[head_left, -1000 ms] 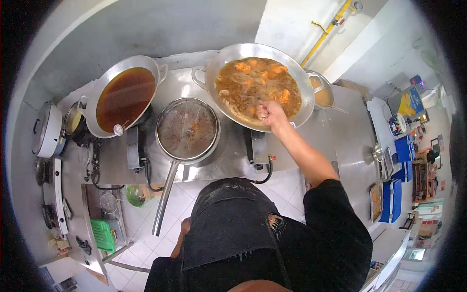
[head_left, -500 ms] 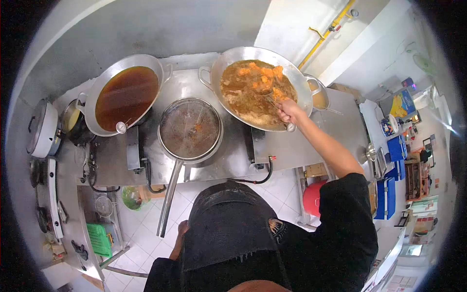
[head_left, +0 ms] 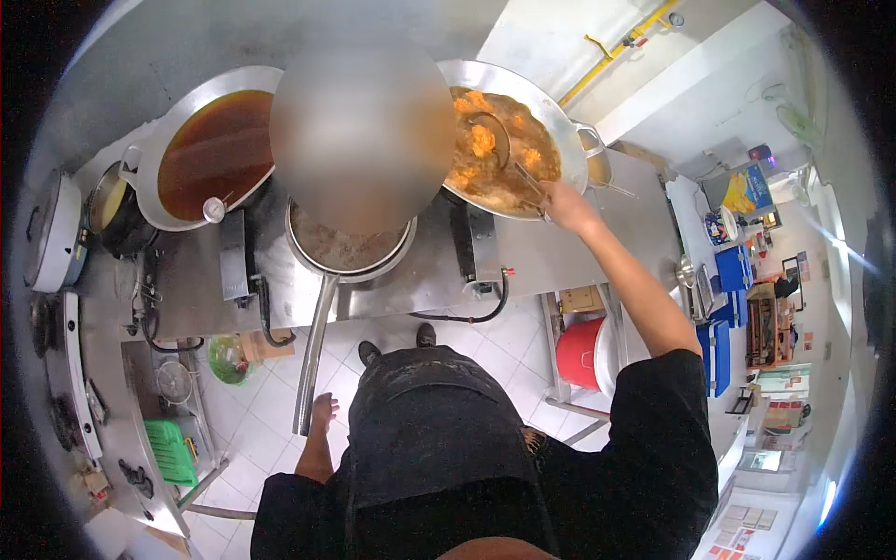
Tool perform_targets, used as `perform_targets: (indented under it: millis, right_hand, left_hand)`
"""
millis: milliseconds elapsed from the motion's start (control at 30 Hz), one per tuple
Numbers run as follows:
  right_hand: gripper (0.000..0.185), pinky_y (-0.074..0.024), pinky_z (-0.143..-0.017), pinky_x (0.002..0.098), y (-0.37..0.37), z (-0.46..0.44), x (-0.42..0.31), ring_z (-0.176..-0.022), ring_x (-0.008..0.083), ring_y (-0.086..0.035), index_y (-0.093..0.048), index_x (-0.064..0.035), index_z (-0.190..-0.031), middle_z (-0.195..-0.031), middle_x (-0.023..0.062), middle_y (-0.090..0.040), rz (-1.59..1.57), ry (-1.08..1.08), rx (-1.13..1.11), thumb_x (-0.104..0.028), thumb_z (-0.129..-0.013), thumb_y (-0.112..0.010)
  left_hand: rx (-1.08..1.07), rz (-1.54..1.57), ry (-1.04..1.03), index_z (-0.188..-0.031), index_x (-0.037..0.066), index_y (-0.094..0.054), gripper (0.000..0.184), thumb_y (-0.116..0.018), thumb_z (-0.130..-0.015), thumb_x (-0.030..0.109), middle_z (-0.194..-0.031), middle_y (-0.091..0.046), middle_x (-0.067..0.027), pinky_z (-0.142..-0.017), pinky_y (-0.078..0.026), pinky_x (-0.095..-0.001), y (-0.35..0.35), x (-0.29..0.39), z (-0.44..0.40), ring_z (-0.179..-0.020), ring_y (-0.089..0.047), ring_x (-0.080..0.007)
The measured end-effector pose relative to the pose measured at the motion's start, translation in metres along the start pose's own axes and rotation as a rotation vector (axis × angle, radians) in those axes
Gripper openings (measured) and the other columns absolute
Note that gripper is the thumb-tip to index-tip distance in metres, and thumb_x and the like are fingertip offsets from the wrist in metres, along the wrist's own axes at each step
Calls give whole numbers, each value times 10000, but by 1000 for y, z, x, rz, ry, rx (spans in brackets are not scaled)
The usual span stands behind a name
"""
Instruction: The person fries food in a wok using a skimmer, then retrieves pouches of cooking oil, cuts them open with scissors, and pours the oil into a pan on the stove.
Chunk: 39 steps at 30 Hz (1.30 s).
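In the large metal wok (head_left: 576, 140) on the right, several orange battered pieces (head_left: 481, 140) fry in bubbling brown oil. My right hand (head_left: 567, 203) is closed on the thin handle of a skimmer (head_left: 505, 140), over the wok's near rim. The skimmer's round head is among the frying pieces, curved around one of them. My left hand (head_left: 324, 409) hangs low beside my body, fingers loosely apart and holding nothing. Close to it is the long handle of a round strainer (head_left: 317, 355), which rests over a pot. A blurred disc hides most of the strainer and the wok's left side.
A second wok (head_left: 140, 177) of dark oil stands at left, with a dial thermometer (head_left: 215, 209) at its rim. Burner boxes and black hoses line the steel counter (head_left: 597, 247). Below are a red bucket (head_left: 581, 355) and a green basket (head_left: 170, 452).
The view has shifted, so the counter sits higher. My right hand has moved the skimmer, whose rounded head now shows among the pieces. My left hand has come further into view.
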State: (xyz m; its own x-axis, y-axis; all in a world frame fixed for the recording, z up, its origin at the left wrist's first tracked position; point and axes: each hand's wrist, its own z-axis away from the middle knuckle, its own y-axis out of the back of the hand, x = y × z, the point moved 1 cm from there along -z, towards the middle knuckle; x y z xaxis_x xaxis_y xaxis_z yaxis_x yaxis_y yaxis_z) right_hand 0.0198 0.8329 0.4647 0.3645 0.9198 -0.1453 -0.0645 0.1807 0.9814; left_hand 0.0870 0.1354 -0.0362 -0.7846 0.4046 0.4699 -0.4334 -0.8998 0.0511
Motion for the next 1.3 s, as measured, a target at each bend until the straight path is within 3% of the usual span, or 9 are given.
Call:
perform_targets:
  millis: [633,700,733,767,800,900,1067,1133,1300]
  right_hand:
    - [413,-457,-962,447,49,133,8,-1124,426,-575,-565,-77,-1309,-1195,281,-601,-108,229,247,-63,-919,-431]
    - [406,-413,-1015,375,15,116,42,-1210,319,-565,-536,-33,-1337,-1291,236,-577,-191,142,166,-52,-941,-447]
    - [422,-417,-995,367,7,122,30,-1178,320,-583,-530,-36,-1348,-1271,231,-595,-290,165,209,-14,-935,-449]
    - [437,-477,-865,349,-21,110,43,-975,274,-639,-530,-48,-1357,-1058,208,-655,-362,181,258,13,-934,-441]
    - [440,-480,-766,331,-41,107,41,-843,222,-599,-530,-58,-1362,-940,157,-609,-426,133,240,14,-938,-437]
    - [460,-434,-549,282,-80,88,41,-608,105,-432,-522,-95,-1384,-773,36,-453,-737,-59,187,10,-945,-432]
    - [474,-456,-602,296,-66,77,18,-664,151,-524,-488,-76,-1403,-867,64,-550,-756,-76,189,-3,-936,-445]
    - [477,-481,-726,328,-86,60,43,-814,224,-600,-485,-62,-1400,-997,129,-611,-592,52,303,-5,-927,-453]
    - [401,-465,-944,374,-141,43,44,-1142,342,-587,-549,-30,-1335,-1291,186,-597,22,265,779,-127,-947,-521]
  left_hand:
    - [183,217,18,-1214,101,-565,342,-515,-966,331,-1000,-676,-84,-681,-480,-395,-47,-145,141,-808,-622,-185]
    - [245,59,-112,-1112,66,-622,300,-538,-940,296,-919,-683,-107,-660,-514,-391,-52,-182,165,-752,-639,-210]
    - [317,-408,-647,-1067,49,-644,269,-548,-917,250,-939,-680,-143,-688,-530,-408,-37,-254,128,-764,-657,-258]
    - [325,-339,-252,-1046,52,-655,244,-558,-908,229,-965,-671,-164,-731,-539,-422,-45,-232,178,-832,-668,-292]
    - [273,-680,-287,-1153,7,-619,317,-513,-983,252,-1032,-678,-147,-735,-571,-349,-43,-252,193,-852,-676,-210]
    - [503,-87,-217,-1115,13,-635,325,-570,-938,278,-934,-692,-123,-697,-564,-351,-44,-309,226,-778,-677,-225]
    - [557,265,48,-1093,16,-644,328,-578,-910,280,-886,-698,-116,-660,-558,-351,-39,-371,281,-769,-681,-220]
    - [537,-1041,-408,-1078,2,-637,308,-591,-898,248,-923,-692,-108,-665,-561,-368,-28,-437,237,-799,-691,-248]
    - [478,433,273,-1067,66,-618,246,-540,-919,246,-940,-680,-87,-662,-561,-401,-23,-394,318,-834,-674,-235]
